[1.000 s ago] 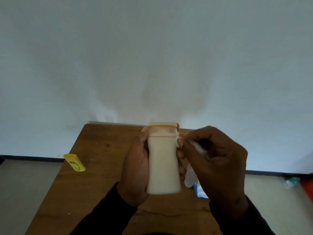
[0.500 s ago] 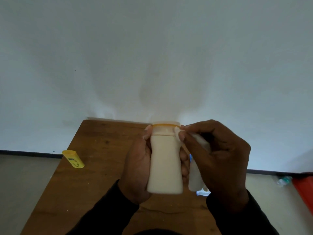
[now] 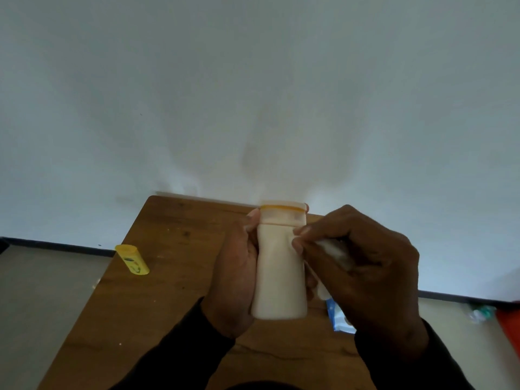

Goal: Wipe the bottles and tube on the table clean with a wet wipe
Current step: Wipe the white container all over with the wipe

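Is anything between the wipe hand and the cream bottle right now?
Nothing visible. The right hand presses the wet wipe directly against the upper right side of the cream bottle, which the left hand holds upright above the table.

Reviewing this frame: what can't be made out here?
Head view only:
- cream bottle: far side faces away.
- wet wipe: mostly covered by right hand.
- blue packet: largely behind that hand.
- yellow bottle: label too small to read.
- left hand: fingers mostly behind bottle.
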Motion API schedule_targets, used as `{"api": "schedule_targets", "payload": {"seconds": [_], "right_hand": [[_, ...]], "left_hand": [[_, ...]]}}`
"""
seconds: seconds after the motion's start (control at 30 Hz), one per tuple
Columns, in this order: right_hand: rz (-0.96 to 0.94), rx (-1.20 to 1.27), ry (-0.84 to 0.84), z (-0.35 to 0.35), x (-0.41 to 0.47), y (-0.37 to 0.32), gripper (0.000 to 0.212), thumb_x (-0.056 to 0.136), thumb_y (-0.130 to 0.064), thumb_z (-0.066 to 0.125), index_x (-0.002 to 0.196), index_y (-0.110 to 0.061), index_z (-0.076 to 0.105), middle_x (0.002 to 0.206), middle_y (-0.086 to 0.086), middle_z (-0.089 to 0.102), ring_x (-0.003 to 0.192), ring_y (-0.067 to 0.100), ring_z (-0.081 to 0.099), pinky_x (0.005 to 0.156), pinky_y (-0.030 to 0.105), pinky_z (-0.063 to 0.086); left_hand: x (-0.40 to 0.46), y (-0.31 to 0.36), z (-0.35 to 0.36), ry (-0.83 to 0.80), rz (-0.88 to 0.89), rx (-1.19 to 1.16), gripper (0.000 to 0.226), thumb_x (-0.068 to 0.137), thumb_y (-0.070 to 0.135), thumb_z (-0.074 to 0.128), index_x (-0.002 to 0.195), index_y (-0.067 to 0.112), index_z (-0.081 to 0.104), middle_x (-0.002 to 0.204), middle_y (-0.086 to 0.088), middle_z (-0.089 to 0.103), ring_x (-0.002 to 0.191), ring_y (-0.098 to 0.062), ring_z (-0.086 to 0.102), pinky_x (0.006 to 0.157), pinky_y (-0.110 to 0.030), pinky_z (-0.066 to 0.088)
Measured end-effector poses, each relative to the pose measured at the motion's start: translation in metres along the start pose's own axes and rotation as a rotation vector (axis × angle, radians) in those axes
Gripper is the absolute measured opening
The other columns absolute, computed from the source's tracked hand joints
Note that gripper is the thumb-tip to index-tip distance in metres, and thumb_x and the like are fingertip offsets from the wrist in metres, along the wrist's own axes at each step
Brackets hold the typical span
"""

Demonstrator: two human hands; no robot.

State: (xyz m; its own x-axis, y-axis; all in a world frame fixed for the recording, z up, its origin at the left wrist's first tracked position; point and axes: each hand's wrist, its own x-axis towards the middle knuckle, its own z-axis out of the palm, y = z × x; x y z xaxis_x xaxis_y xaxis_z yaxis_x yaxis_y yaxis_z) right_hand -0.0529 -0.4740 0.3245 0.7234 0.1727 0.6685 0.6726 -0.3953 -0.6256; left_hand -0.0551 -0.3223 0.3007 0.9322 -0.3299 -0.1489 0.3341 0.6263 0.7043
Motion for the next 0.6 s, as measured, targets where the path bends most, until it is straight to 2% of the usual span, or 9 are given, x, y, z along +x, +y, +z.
{"api": "schedule_targets", "payload": {"seconds": [0.1, 0.17, 0.2, 0.3, 0.37, 0.43, 0.47, 0.53, 0.6], "right_hand": [[-0.022, -0.104, 0.043, 0.007, 0.007, 0.003, 0.009, 0.084, -0.005, 0.081, 0.084, -0.008, 0.073, 0.082, -0.001, 0.072, 0.076, 0.011, 0.069, 0.066, 0.030, 0.055], [0.009, -0.141, 0.109, 0.007, 0.010, 0.007, 0.009, 0.083, -0.005, 0.081, 0.083, -0.006, 0.072, 0.078, 0.000, 0.071, 0.071, 0.011, 0.069, 0.063, 0.031, 0.055], [0.023, -0.128, 0.104, 0.006, 0.011, 0.008, 0.010, 0.082, -0.004, 0.081, 0.082, -0.006, 0.072, 0.077, 0.000, 0.071, 0.071, 0.012, 0.069, 0.061, 0.032, 0.055], [-0.014, -0.047, -0.011, 0.004, 0.007, 0.000, 0.012, 0.080, -0.002, 0.084, 0.082, -0.008, 0.073, 0.081, 0.001, 0.072, 0.076, 0.017, 0.071, 0.063, 0.037, 0.055], [-0.077, -0.069, -0.036, 0.009, 0.009, -0.005, 0.010, 0.081, -0.005, 0.083, 0.083, -0.008, 0.074, 0.084, 0.000, 0.073, 0.080, 0.016, 0.071, 0.067, 0.033, 0.055], [-0.063, -0.125, 0.032, 0.013, 0.014, -0.001, 0.009, 0.083, -0.006, 0.082, 0.083, -0.007, 0.074, 0.084, -0.001, 0.072, 0.080, 0.014, 0.069, 0.068, 0.031, 0.055], [-0.039, -0.146, 0.075, 0.013, 0.016, 0.002, 0.008, 0.084, -0.006, 0.082, 0.084, -0.007, 0.073, 0.082, -0.001, 0.072, 0.078, 0.013, 0.069, 0.066, 0.032, 0.055], [0.002, -0.133, 0.100, 0.010, 0.016, 0.005, 0.009, 0.084, -0.007, 0.081, 0.083, -0.006, 0.072, 0.079, 0.000, 0.071, 0.072, 0.015, 0.069, 0.062, 0.035, 0.055], [-0.004, -0.093, 0.037, 0.007, 0.013, 0.001, 0.009, 0.083, -0.009, 0.081, 0.083, -0.007, 0.072, 0.079, -0.001, 0.071, 0.070, 0.015, 0.069, 0.060, 0.034, 0.055]], "left_hand": [[0.000, 0.002, 0.002, 0.010, 0.027, 0.069, 0.058, 0.085, 0.055, 0.033, 0.083, 0.021, 0.080, 0.079, -0.014, 0.069, 0.061, -0.025, 0.066, 0.057, -0.033, 0.055], [0.000, 0.003, 0.001, -0.002, 0.035, 0.071, 0.058, 0.085, 0.055, 0.033, 0.075, 0.021, 0.079, 0.071, -0.011, 0.069, 0.054, -0.021, 0.065, 0.052, -0.030, 0.054], [0.001, 0.005, 0.000, 0.013, 0.032, 0.059, 0.058, 0.087, 0.056, 0.034, 0.080, 0.020, 0.079, 0.074, -0.012, 0.069, 0.057, -0.022, 0.065, 0.054, -0.030, 0.055], [0.003, 0.005, -0.005, 0.073, 0.044, 0.039, 0.061, 0.095, 0.057, 0.034, 0.117, 0.012, 0.069, 0.104, -0.024, 0.066, 0.080, -0.032, 0.065, 0.068, -0.038, 0.055], [0.004, 0.003, -0.005, 0.089, 0.051, 0.044, 0.058, 0.090, 0.055, 0.036, 0.105, 0.016, 0.076, 0.100, -0.021, 0.071, 0.078, -0.029, 0.068, 0.064, -0.036, 0.058], [0.002, 0.002, 0.000, 0.049, 0.062, 0.051, 0.053, 0.083, 0.053, 0.037, 0.076, 0.023, 0.080, 0.075, -0.013, 0.072, 0.058, -0.022, 0.068, 0.051, -0.029, 0.056], [0.001, 0.003, 0.002, 0.040, 0.065, 0.056, 0.053, 0.082, 0.053, 0.036, 0.070, 0.024, 0.079, 0.069, -0.011, 0.070, 0.053, -0.021, 0.066, 0.049, -0.028, 0.055], [0.001, 0.005, 0.001, 0.031, 0.064, 0.042, 0.056, 0.086, 0.054, 0.035, 0.080, 0.022, 0.079, 0.074, -0.014, 0.069, 0.056, -0.025, 0.065, 0.053, -0.032, 0.055], [0.003, 0.007, -0.001, 0.074, 0.061, 0.010, 0.059, 0.090, 0.055, 0.033, 0.099, 0.017, 0.078, 0.091, -0.019, 0.069, 0.069, -0.030, 0.065, 0.060, -0.035, 0.055]]}}
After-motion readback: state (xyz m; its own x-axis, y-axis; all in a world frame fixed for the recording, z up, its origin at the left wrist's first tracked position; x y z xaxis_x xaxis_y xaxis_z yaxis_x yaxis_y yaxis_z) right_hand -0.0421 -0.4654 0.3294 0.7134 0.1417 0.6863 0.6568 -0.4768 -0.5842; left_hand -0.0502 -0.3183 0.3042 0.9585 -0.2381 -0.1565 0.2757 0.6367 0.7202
